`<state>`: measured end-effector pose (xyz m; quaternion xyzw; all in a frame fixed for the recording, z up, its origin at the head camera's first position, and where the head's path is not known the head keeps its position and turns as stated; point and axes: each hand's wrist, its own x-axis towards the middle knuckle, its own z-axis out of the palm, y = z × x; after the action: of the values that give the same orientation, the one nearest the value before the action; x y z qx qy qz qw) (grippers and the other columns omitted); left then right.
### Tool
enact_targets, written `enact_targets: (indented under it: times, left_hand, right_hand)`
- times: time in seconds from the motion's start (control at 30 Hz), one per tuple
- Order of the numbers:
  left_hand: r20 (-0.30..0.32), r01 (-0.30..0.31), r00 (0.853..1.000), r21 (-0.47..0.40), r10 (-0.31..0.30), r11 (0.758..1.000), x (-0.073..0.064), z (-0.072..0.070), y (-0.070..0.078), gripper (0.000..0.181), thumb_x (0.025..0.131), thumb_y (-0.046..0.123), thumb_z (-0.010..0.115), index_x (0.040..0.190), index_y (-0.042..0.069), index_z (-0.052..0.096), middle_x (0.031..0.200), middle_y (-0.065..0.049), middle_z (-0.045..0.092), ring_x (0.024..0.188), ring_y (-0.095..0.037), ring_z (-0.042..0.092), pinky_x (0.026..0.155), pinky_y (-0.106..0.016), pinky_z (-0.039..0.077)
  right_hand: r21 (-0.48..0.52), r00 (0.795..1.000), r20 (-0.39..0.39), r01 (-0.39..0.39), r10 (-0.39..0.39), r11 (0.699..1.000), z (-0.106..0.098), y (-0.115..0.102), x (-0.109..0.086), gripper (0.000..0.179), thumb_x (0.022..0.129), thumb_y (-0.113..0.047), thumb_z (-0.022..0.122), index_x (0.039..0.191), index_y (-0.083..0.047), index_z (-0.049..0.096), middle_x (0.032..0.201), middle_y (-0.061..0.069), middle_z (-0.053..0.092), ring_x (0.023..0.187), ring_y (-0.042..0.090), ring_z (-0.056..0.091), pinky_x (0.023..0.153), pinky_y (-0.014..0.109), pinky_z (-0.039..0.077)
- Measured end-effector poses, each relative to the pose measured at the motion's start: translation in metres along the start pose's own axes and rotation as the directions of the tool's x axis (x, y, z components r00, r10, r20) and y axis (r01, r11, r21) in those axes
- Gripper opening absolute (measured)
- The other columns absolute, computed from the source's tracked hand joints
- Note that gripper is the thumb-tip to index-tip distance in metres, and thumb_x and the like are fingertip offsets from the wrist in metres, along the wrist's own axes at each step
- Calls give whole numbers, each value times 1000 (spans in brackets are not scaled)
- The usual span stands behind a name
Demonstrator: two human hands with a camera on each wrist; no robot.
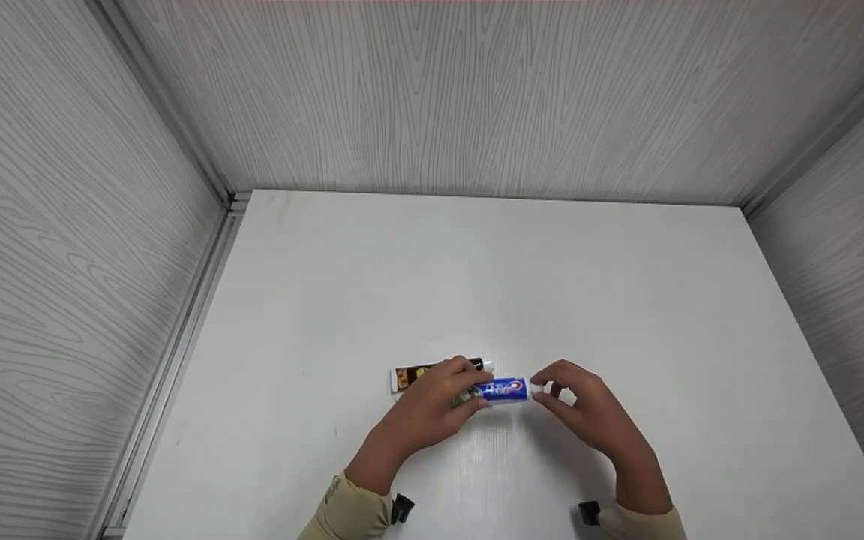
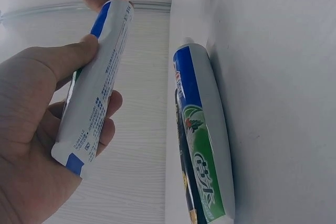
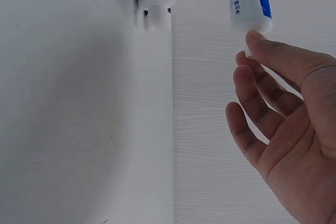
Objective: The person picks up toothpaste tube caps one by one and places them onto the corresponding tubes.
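My left hand [image 1: 432, 397] grips a blue, white and green toothpaste tube [image 1: 505, 389], thumb on one side and fingers on the other. In the left wrist view the raised tube [image 2: 97, 80] shows its white printed back. At its cap end, my right hand [image 1: 589, 409] pinches the white cap [image 1: 537, 388] between thumb and fingertips. The right wrist view shows the thumb [image 3: 278, 59] hiding most of that cap. Below the held tube, another blue-and-green toothpaste tube [image 2: 202, 135] lies beside a black tube [image 1: 405, 376], which my left hand partly covers in the head view.
The lying blue tube's white cap [image 3: 157, 18] points toward the right side. Everything is near the front of a white table [image 1: 477, 285]. Grey wood-grain panels [image 1: 432, 97] stand behind the table and at both sides. Black wrist straps [image 1: 402, 508] show by the sleeves.
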<state>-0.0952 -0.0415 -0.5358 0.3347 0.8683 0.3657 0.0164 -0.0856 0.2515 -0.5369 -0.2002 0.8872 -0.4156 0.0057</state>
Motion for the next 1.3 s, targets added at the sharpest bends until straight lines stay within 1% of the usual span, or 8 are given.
enact_targets:
  times: [0.23,0.47,0.6,0.73,0.93,1.0,1.2,1.3]
  left_hand:
    - [-3,-6,1000,-3,6,1000,-1,0,-1,38,104,28,71,140,19,69,112,3,62,94,-10,52,84,-29,49]
    - [2,-15,1000,4,15,1000,-1,-1,0,38,105,30,70,141,19,69,112,2,62,94,-10,52,84,-29,49]
    - [8,-7,1000,2,7,1000,0,-3,2,38,104,29,71,141,19,69,111,2,62,93,-10,50,84,-29,47]
    - [17,7,1000,6,-7,1000,0,-3,2,38,104,30,71,141,19,69,112,2,61,93,-11,49,83,-29,46]
    - [13,4,1000,21,-4,1000,0,-2,2,38,104,30,71,141,20,69,113,1,62,94,-11,50,84,-30,47]
    - [9,2,1000,19,-2,1000,0,-2,2,38,104,30,71,141,20,69,113,1,62,94,-11,51,84,-30,47]
    - [2,-2,1000,7,2,1000,0,-2,1,38,104,29,71,140,19,69,112,1,63,94,-11,51,84,-31,48]
    - [-8,-6,1000,1,6,1000,0,-2,0,39,104,32,71,140,20,69,113,2,63,96,-10,53,86,-31,49]
  right_hand:
    - [-15,1000,18,-14,14,1000,-2,-1,0,24,96,-12,80,114,-28,76,110,-14,72,90,7,64,68,27,53]
    - [-29,1000,18,-5,5,1000,-1,0,0,23,96,-13,80,114,-25,76,109,-12,73,89,8,64,70,24,52]
    - [-39,1000,11,0,0,999,-1,0,-1,23,95,-12,81,114,-25,76,110,-12,73,89,7,64,70,24,52]
    - [-55,1000,6,5,-5,998,-1,0,-1,23,95,-12,81,113,-24,76,110,-13,73,89,6,64,71,25,53]
    - [-67,1000,4,17,-16,998,0,-1,-1,23,95,-11,81,114,-24,76,110,-13,73,89,5,65,79,33,58]
    - [-73,1000,3,13,-13,997,0,-1,-2,23,95,-12,80,114,-24,76,110,-13,73,89,5,65,79,32,57]
    - [-78,1000,10,-28,29,997,0,-4,-2,21,97,-15,79,115,-26,76,110,-15,72,88,5,63,79,33,58]
    - [-76,999,1,-39,39,996,0,-6,-1,22,96,-13,80,114,-25,77,109,-14,72,88,5,64,79,33,58]
